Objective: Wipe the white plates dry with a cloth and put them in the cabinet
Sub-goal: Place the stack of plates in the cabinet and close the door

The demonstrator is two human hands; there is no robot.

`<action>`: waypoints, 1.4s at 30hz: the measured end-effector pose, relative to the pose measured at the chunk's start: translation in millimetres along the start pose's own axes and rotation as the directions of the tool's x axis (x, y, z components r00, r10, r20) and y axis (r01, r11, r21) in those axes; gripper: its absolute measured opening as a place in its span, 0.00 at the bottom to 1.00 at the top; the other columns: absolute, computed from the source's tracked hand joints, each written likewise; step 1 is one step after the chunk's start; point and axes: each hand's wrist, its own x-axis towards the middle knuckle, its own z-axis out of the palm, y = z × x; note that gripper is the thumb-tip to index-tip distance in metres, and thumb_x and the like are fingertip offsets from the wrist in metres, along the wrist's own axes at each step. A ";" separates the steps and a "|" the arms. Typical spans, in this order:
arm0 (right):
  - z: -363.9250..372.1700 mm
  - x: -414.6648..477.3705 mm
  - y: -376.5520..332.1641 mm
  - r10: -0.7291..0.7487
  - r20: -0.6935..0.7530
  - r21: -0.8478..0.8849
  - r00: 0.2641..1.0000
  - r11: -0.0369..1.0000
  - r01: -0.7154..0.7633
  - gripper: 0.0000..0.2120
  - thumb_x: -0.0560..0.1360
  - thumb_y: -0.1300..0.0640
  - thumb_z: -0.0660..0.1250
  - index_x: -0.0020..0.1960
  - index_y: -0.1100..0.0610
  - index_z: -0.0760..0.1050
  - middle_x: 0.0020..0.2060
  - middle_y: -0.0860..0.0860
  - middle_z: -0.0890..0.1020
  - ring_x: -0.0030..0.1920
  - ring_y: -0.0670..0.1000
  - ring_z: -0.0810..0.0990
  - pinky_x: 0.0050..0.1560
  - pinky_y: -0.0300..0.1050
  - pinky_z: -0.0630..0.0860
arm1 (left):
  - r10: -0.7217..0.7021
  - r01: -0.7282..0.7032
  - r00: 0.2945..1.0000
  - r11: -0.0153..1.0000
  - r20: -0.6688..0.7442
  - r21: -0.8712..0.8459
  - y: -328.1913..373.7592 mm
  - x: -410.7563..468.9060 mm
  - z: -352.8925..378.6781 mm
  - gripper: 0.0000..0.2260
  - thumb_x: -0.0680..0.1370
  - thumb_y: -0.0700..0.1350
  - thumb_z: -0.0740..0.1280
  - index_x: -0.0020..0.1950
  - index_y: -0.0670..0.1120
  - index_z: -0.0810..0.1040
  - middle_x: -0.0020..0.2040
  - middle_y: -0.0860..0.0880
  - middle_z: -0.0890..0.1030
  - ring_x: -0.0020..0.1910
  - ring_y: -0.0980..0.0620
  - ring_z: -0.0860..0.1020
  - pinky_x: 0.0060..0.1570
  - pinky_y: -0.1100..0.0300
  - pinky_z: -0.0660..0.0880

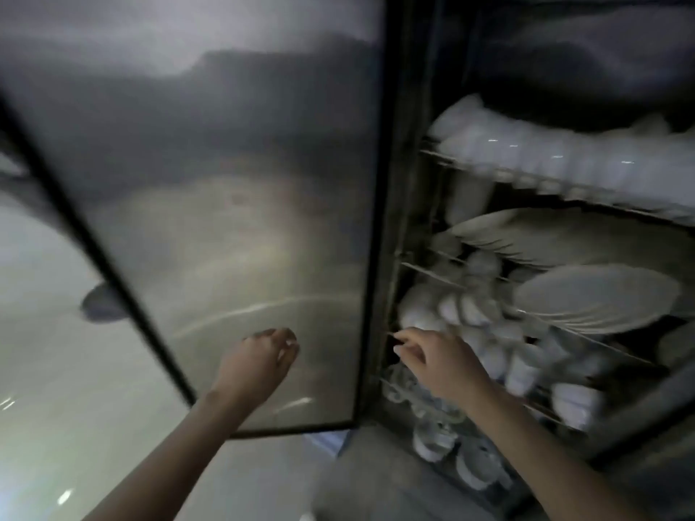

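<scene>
Cabinet [380,257] open; white plates [598,298] stacked on the middle rack [425,270] inside, none in hand, no cloth in view; left hand [263,361] at the glass door [225,182], grip loose, holding nothing; right hand [432,361] at the rack edge by the frame, blur hides whether its grip pinches wire; probably a door-handling step: steady the door, keep fingers off the frame, don't knock the cups [522,370].
</scene>
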 end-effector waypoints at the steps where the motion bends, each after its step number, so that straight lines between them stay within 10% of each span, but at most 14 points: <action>1: 10.5 5.2 -26.0 -0.058 0.036 -0.009 0.998 0.998 0.058 0.16 0.81 0.46 0.62 0.66 0.48 0.77 0.54 0.45 0.85 0.55 0.48 0.82 0.52 0.48 0.78 | -0.074 0.074 0.997 0.997 -0.007 0.032 -23.4 -22.6 -14.1 0.10 0.81 0.55 0.62 0.57 0.55 0.80 0.53 0.54 0.84 0.51 0.48 0.82 0.45 0.55 0.76; 12: 156.4 12.3 -392.3 -0.571 0.256 0.087 0.780 0.817 0.570 0.11 0.80 0.48 0.63 0.56 0.50 0.81 0.48 0.50 0.86 0.50 0.54 0.84 0.47 0.46 0.77 | -0.674 0.696 0.718 0.692 -0.173 0.193 -264.4 -325.3 -188.4 0.10 0.82 0.54 0.59 0.52 0.55 0.79 0.47 0.56 0.83 0.46 0.53 0.80 0.39 0.60 0.72; 18: 260.4 -67.4 -664.3 -0.848 0.326 0.086 0.417 0.466 0.880 0.14 0.82 0.46 0.58 0.64 0.44 0.76 0.56 0.48 0.84 0.57 0.53 0.81 0.54 0.46 0.75 | -0.801 0.875 0.473 0.378 -0.367 0.303 -366.8 -536.3 -290.5 0.12 0.75 0.43 0.71 0.33 0.46 0.74 0.29 0.47 0.78 0.26 0.45 0.77 0.25 0.59 0.65; 21: 304.2 -113.6 -777.4 -0.915 0.336 0.077 0.222 0.262 0.962 0.15 0.83 0.46 0.56 0.66 0.45 0.74 0.58 0.48 0.82 0.58 0.53 0.79 0.55 0.46 0.74 | -0.855 0.908 0.358 0.226 -0.376 0.351 -405.7 -620.1 -328.2 0.09 0.78 0.47 0.67 0.39 0.47 0.79 0.36 0.47 0.82 0.33 0.46 0.80 0.28 0.59 0.64; 25: 353.8 -167.8 -898.8 -0.942 0.337 0.101 0.002 0.039 0.994 0.13 0.83 0.49 0.53 0.59 0.50 0.75 0.52 0.49 0.83 0.50 0.55 0.81 0.44 0.45 0.71 | -0.864 0.969 0.180 0.073 -0.470 0.237 -457.8 -710.3 -354.7 0.14 0.83 0.52 0.56 0.51 0.48 0.79 0.50 0.48 0.83 0.48 0.45 0.82 0.40 0.55 0.73; 31: 431.3 -205.2 -1053.3 -0.904 0.348 0.152 -0.247 -0.206 0.967 0.13 0.84 0.50 0.53 0.59 0.52 0.75 0.52 0.51 0.83 0.51 0.54 0.82 0.45 0.44 0.75 | -0.869 0.989 -0.028 -0.095 -0.494 0.112 -545.6 -786.5 -379.6 0.13 0.84 0.50 0.55 0.51 0.47 0.77 0.46 0.49 0.81 0.41 0.50 0.77 0.41 0.56 0.75; 37: 496.4 -186.3 -1198.4 -0.893 0.292 0.258 -0.341 -0.270 0.928 0.14 0.83 0.49 0.55 0.61 0.51 0.77 0.52 0.50 0.84 0.50 0.53 0.82 0.52 0.50 0.79 | -0.828 0.965 -0.247 -0.255 -0.503 -0.056 -667.5 -822.1 -419.3 0.12 0.83 0.50 0.56 0.47 0.46 0.74 0.45 0.47 0.79 0.44 0.45 0.78 0.40 0.55 0.69; 42: 542.5 -170.7 -1307.1 -0.891 0.250 0.320 -0.379 -0.294 0.901 0.14 0.83 0.48 0.57 0.63 0.49 0.75 0.56 0.48 0.83 0.55 0.51 0.80 0.52 0.47 0.78 | -0.795 0.961 -0.277 -0.228 -0.540 -0.157 -760.1 -841.4 -453.8 0.11 0.82 0.50 0.57 0.54 0.47 0.77 0.51 0.48 0.80 0.49 0.46 0.78 0.48 0.52 0.75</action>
